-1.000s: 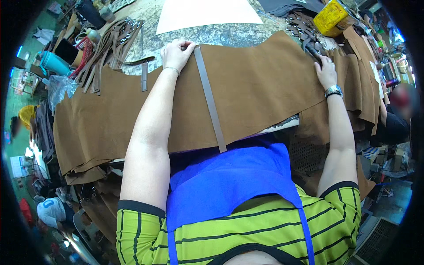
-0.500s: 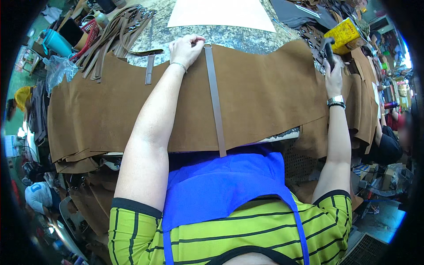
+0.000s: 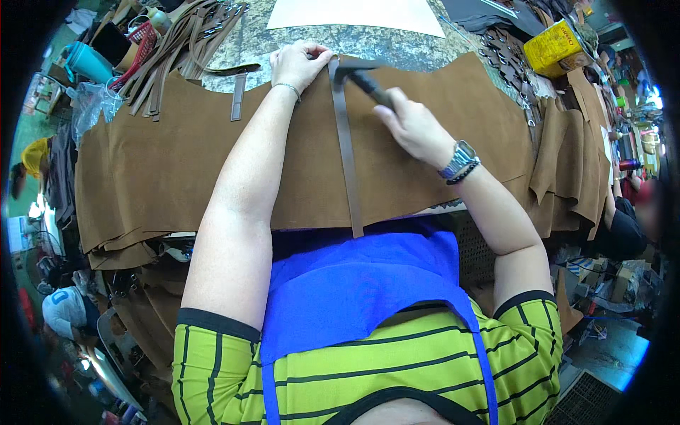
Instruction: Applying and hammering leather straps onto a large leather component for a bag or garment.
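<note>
A large brown leather piece lies across the table in front of me. A narrow grey-brown strap runs down its middle, from the far edge to the near edge. My left hand is at the far edge, its fingers pinched together beside the top of the strap; what they hold, if anything, is hidden. In my right hand is a hammer, gripped by its dark handle. The hammer's head is over the upper part of the strap; I cannot tell whether it touches. A short strap piece lies left of my left hand.
Bundled straps with metal rings lie at the far left, near a red basket and a teal tumbler. A white sheet covers the far table. A yellow tin and folded brown leather are at right.
My right hand has brought the hammer from the right edge of the leather leftward to the strap. My left hand stays at the far edge, and the leather has shifted slightly away from me.
</note>
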The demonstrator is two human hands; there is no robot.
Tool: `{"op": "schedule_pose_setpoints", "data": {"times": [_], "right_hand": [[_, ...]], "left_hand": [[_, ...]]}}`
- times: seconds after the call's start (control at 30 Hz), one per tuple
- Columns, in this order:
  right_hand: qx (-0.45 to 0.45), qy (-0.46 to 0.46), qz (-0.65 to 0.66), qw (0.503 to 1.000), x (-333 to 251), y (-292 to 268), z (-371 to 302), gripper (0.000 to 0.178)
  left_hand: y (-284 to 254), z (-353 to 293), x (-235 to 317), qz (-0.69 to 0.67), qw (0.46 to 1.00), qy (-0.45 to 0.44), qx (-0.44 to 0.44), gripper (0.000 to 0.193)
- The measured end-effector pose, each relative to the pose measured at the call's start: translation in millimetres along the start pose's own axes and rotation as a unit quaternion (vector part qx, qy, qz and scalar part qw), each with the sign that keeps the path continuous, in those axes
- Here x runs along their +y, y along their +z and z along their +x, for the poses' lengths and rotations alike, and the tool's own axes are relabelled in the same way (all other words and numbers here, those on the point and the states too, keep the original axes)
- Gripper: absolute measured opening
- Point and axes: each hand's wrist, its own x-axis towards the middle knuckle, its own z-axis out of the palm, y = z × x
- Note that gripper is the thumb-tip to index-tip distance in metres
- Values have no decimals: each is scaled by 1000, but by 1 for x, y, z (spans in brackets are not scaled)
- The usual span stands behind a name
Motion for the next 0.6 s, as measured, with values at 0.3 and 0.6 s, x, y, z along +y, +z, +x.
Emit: {"op": "schedule_pose_setpoints", "data": {"times": [0.3,0.6], "right_hand": [[-26,-19,0,999,-9,-4,-10,33],[23,-17,73,997,-21,14,-91,27]], "left_hand": [[-2,-28,-28,51,986,141,-69,36],[-6,-32,-22,99,982,154,-41,39]]}}
